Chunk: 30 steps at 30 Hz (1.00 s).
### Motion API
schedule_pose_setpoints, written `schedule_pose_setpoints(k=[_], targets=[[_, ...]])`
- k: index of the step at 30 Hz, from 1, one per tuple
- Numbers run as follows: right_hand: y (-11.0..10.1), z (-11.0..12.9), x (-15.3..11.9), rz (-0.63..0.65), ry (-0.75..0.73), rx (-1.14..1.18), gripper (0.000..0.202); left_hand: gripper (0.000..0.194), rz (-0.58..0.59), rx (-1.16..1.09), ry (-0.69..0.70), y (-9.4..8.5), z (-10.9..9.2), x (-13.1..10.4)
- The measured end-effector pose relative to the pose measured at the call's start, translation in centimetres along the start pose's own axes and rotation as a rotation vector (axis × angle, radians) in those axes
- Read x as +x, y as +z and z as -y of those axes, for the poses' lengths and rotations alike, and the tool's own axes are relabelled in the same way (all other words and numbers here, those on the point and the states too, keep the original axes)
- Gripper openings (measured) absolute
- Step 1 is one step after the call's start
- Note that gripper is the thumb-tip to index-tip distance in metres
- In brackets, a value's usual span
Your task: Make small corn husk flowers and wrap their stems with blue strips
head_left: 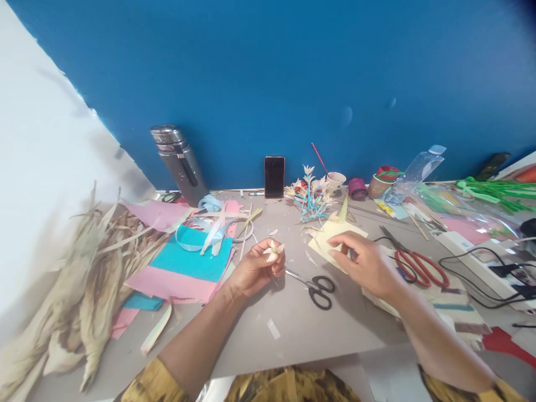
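My left hand (260, 267) is closed around a small pale flower (273, 252) with pointed petals, held above the middle of the table. My right hand (362, 262) hovers over the edge of a pale yellow sheet (320, 243), its fingers curved; a gap shows between thumb and fingers, and whether a tiny thing is between them I cannot make out. Black-handled scissors (321, 292) lie between the two hands. Beyond the yellow sheet stands a bunch of pale flowers on blue stems (310, 202).
Dried husks (94, 312) and pink and blue sheets (192, 254) cover the left side. A flask (180, 164) and a phone (274, 176) stand at the wall. Red-handled scissors (421, 268), a plastic bottle (419, 170) and a power strip (481, 262) with cables are at right.
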State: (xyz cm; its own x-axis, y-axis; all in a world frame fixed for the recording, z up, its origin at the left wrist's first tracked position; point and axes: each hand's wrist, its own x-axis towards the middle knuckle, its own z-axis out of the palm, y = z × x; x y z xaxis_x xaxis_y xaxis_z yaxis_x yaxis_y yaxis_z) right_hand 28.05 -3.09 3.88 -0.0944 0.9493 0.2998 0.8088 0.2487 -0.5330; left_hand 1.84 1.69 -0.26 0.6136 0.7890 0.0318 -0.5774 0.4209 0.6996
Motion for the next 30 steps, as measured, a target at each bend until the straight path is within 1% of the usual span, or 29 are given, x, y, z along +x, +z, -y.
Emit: schedule_pose_setpoints(k=[2,4,5,6,8,11,15,17,19,22,25,27,28,30], targets=[[-1.6,-3.6,-1.5,0.034,-0.014,-0.261,0.030,0.021,0.014,-0.013,-0.007,-0.1,0.1,0.0],[-2.7,-6.5,-2.9,0.149,-0.017,-0.426,0.041,0.020,0.027,-0.018,-0.019,-0.1,0.2,0.0],[-3.0,-7.6,-3.4,0.203,0.000,-0.485,0.045,0.020,0.034,-0.015,-0.027,-0.1,0.3,0.0],[-3.2,-8.3,-3.8,0.258,0.016,-0.525,0.048,0.019,0.045,-0.010,-0.035,0.0,0.3,-0.1],[-3.3,-8.9,-4.0,0.328,0.044,-0.569,0.050,0.017,0.066,0.000,-0.046,0.1,0.3,-0.1],[-3.2,-8.9,-3.5,0.371,0.050,-0.572,0.048,0.014,0.089,0.016,-0.049,0.2,0.1,0.0],[-3.5,-9.8,-3.3,0.351,0.030,-0.514,0.038,0.013,0.099,0.031,-0.052,0.4,-0.1,0.0],[-3.8,-10.5,-3.7,0.306,0.008,-0.460,0.038,0.013,0.100,0.032,-0.057,0.5,-0.1,0.0],[-4.3,-11.1,-4.4,0.270,-0.004,-0.359,0.040,0.013,0.099,0.033,-0.064,0.4,0.0,0.1],[-5.2,-11.6,-5.0,0.242,0.060,-0.142,0.040,0.014,0.098,0.034,-0.077,0.4,0.1,0.1],[-5.9,-11.8,-5.0,0.160,0.194,0.109,0.042,0.015,0.072,0.034,-0.086,0.3,0.1,0.1],[-5.9,-11.9,-4.7,0.117,0.252,0.247,0.045,0.014,0.052,0.040,-0.081,0.3,0.1,0.1],[-5.9,-11.9,-4.5,0.105,0.265,0.274,0.047,0.014,0.048,0.044,-0.078,0.3,0.1,0.1],[-5.6,-11.9,-4.3,0.065,0.239,0.218,0.046,0.015,0.043,0.052,-0.072,0.3,0.1,0.1]])
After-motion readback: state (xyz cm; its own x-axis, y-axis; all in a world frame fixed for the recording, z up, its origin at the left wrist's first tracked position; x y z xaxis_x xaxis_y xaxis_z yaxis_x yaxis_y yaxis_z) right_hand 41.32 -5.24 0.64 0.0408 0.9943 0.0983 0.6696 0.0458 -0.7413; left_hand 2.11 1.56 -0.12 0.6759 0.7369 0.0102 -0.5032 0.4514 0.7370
